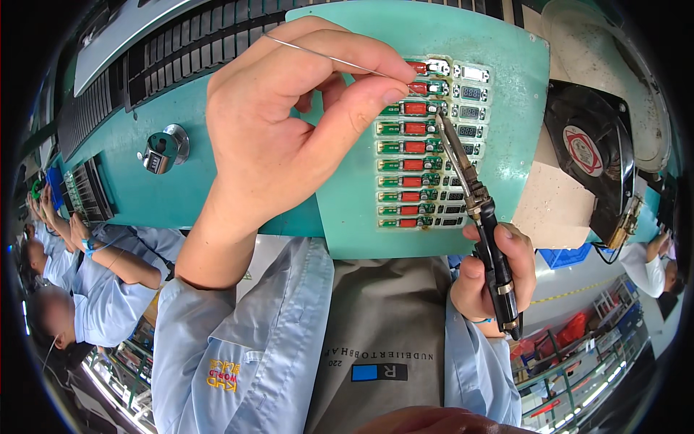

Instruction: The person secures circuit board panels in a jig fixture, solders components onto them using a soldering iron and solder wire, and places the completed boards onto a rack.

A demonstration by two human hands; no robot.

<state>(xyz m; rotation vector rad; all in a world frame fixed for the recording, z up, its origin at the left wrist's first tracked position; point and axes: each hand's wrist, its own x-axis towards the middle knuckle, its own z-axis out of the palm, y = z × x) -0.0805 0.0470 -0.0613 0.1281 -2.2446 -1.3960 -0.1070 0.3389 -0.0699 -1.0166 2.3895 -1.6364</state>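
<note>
My left hand is closed, thumb and forefinger pinching a thin length of solder wire above the upper boards. In my right hand is a black-handled soldering iron, its tip slanting up to the right end of a board near the top of the column. Several small green circuit boards with red rectangular parts lie stacked in a column in a holder. Beside them runs a column of small display modules. My left fingers partly cover the upper boards. Whether the iron's tip touches the board I cannot tell.
All this lies on a light green mat. At the right is a black fan. A tally counter stands on the left, near a slatted black conveyor along the back. Co-workers sit at the far left and far right.
</note>
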